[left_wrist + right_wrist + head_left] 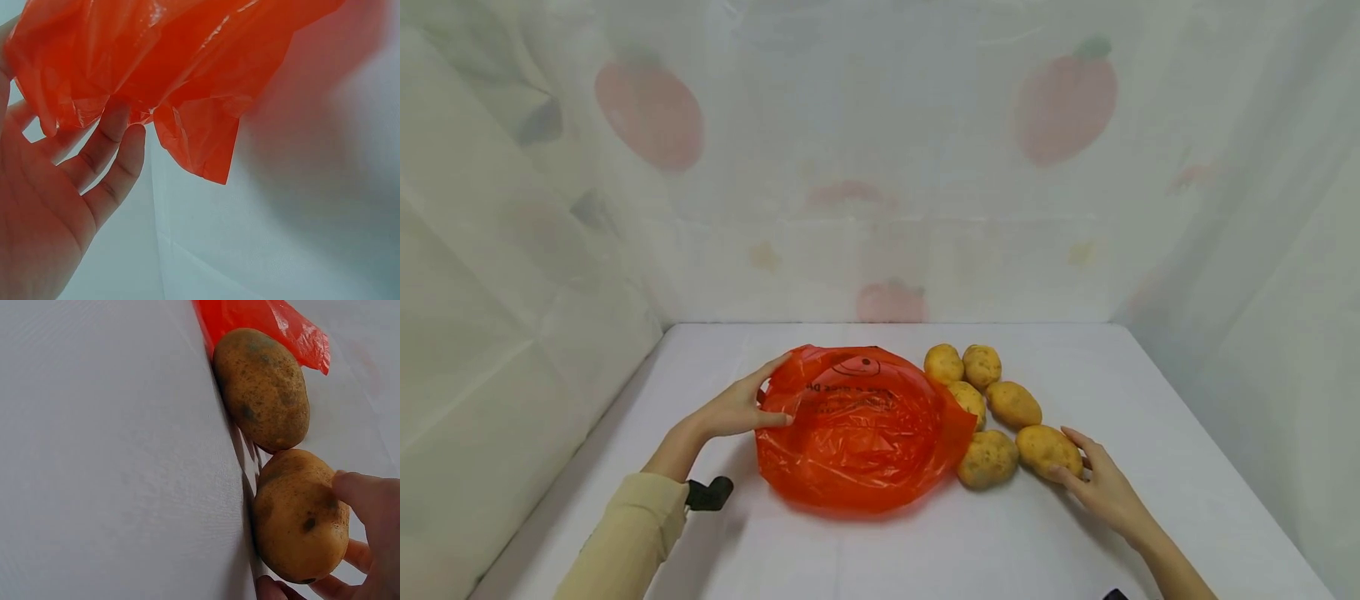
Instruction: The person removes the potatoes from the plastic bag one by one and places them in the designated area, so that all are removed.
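Observation:
An orange plastic bag lies open on the white table. My left hand holds its left rim, thumb inside and fingers over the top edge. The left wrist view shows those fingers against the crumpled orange bag. Several yellow potatoes lie just right of the bag. My right hand grips the nearest right-hand potato, which rests on the table. In the right wrist view, thumb and fingers curl round this potato. Another potato lies beyond it, against the bag's edge.
White sheeting printed with red fruit closes in the table at the back and on both sides. A black wrist mount shows by my left sleeve. Bare tabletop stretches in front of the bag and right of the potatoes.

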A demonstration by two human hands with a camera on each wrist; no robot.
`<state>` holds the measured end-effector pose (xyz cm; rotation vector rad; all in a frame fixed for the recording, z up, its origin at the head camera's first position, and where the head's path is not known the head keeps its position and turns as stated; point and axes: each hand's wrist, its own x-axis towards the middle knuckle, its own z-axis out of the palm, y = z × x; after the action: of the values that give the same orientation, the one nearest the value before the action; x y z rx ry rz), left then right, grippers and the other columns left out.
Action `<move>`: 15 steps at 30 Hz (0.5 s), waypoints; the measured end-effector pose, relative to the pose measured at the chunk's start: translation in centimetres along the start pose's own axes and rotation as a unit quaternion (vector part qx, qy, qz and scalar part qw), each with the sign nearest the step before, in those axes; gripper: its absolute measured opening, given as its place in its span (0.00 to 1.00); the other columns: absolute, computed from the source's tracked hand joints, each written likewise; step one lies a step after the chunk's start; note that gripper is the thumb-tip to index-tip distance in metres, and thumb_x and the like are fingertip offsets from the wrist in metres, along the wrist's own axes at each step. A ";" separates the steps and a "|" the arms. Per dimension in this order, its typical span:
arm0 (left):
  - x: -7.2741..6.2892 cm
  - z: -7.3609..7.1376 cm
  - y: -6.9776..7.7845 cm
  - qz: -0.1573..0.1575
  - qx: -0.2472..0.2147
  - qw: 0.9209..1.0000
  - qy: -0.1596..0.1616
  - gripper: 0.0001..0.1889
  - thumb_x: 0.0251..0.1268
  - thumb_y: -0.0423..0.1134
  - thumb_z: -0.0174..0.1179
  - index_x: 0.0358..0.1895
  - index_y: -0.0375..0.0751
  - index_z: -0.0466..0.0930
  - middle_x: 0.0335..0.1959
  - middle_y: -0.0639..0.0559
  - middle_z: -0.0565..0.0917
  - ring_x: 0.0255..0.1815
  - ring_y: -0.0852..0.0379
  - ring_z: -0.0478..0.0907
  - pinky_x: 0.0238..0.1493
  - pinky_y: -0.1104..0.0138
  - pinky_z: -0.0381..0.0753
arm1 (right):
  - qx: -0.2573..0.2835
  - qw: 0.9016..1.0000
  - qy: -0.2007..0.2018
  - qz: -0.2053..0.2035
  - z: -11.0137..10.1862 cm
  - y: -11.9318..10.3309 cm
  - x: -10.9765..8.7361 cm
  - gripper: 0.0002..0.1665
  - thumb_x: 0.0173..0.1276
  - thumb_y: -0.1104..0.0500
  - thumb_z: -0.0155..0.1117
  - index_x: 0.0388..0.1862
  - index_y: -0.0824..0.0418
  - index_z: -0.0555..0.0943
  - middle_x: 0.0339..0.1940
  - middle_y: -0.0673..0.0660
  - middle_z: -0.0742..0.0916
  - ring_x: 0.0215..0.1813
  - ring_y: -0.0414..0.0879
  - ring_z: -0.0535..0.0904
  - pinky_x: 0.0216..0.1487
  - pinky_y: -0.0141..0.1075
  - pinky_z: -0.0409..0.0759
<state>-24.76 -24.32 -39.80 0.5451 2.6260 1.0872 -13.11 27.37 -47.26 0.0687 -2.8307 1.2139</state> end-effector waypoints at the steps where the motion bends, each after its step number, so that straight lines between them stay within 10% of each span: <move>1: 0.0 0.0 0.1 0.002 -0.002 1.000 0.000 0.50 0.48 0.50 0.69 0.72 0.64 0.44 0.67 0.44 0.61 0.47 0.48 0.74 0.45 0.56 0.79 | 0.001 1.000 0.000 -0.002 -0.1 0.0 0.0 0.39 0.66 0.46 0.57 0.69 0.62 0.57 0.64 0.72 0.65 0.56 0.69 0.71 0.50 0.57 0.73; 15: -0.1 -0.4 0.3 -0.012 0.028 1.000 0.007 0.50 0.51 0.55 0.65 0.72 0.66 0.38 0.68 0.39 0.57 0.43 0.49 0.72 0.34 0.64 0.78 | -0.034 0.997 0.024 -0.071 -2.0 -0.7 1.0 0.28 0.71 0.53 0.51 0.64 0.68 0.63 0.60 0.70 0.72 0.56 0.69 0.71 0.49 0.56 0.74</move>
<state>-24.68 -24.41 -39.32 0.5174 2.6753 1.0168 -13.99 28.32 -45.26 0.2289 -2.7693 1.0756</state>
